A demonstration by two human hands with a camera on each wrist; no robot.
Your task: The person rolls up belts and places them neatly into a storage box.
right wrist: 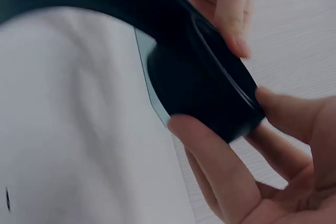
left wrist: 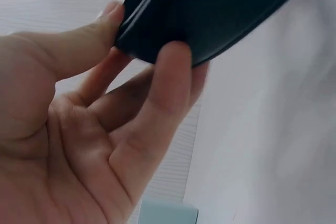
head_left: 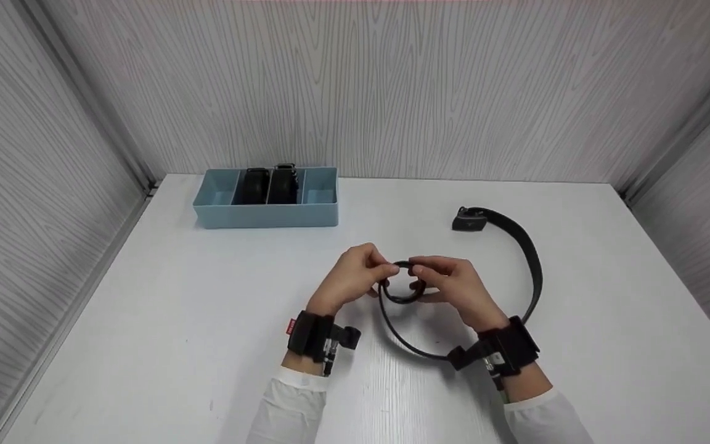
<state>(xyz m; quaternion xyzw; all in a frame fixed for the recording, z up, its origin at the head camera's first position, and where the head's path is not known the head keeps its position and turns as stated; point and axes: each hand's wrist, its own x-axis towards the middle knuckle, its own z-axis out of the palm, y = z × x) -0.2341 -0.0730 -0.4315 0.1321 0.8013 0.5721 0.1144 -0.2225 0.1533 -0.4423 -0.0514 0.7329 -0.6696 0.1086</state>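
Both hands hold one end of a black belt (head_left: 529, 251), which is wound into a small loop above the table. On the loop's left side, the left hand (head_left: 355, 274) pinches the strap between thumb and fingers. Opposite it, the right hand (head_left: 453, 287) grips the loop's right side the same way. From the loop the strap hangs in a wide curve, passes behind the right wrist and runs up to a dark buckle (head_left: 469, 219) lying on the table. In the right wrist view the coiled strap (right wrist: 205, 87) shows overlapping layers between the fingertips.
A blue divided box (head_left: 265, 216) stands at the back left of the white table (head_left: 145, 296). Two rolled black belts (head_left: 283, 185) sit in its middle compartments. Wood-grain panels (head_left: 392, 92) wall the table at the back and both sides.
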